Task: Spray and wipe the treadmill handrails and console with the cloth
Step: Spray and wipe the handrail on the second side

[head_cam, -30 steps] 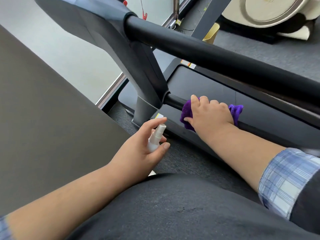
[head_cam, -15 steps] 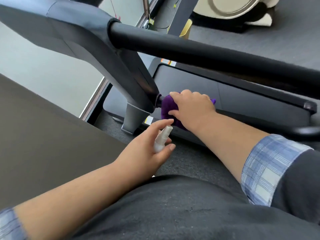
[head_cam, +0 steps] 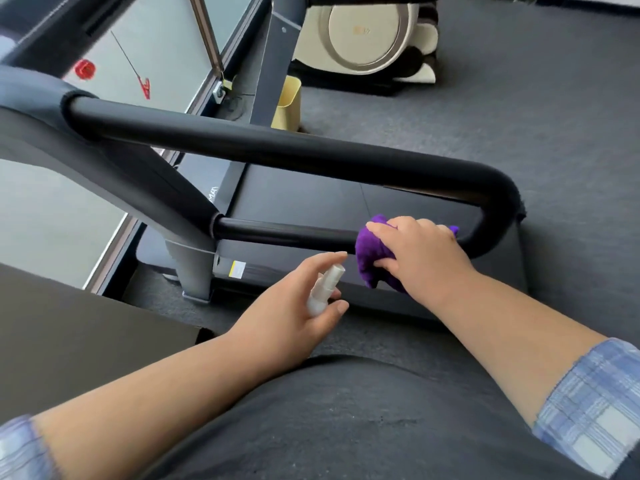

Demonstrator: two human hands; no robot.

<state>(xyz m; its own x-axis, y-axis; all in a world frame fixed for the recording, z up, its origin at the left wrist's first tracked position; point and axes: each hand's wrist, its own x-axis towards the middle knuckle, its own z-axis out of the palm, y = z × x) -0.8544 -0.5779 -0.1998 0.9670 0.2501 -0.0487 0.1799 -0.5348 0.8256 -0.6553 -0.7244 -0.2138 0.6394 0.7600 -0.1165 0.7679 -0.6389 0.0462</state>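
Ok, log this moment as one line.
right hand wiping lower handrail with purple cloth | left hand holding spray bottle

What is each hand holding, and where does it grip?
The left hand holds a white spray bottle around its neck. The right hand grips a bunched purple cloth against the lower handrail.

Pale letters reading roughly "MA" stand on the dark treadmill deck (head_cam: 221, 199) beside the upright, cut off by it. A yellow-and-white sticker (head_cam: 239, 270) sits on the side rail, its print too small to read.
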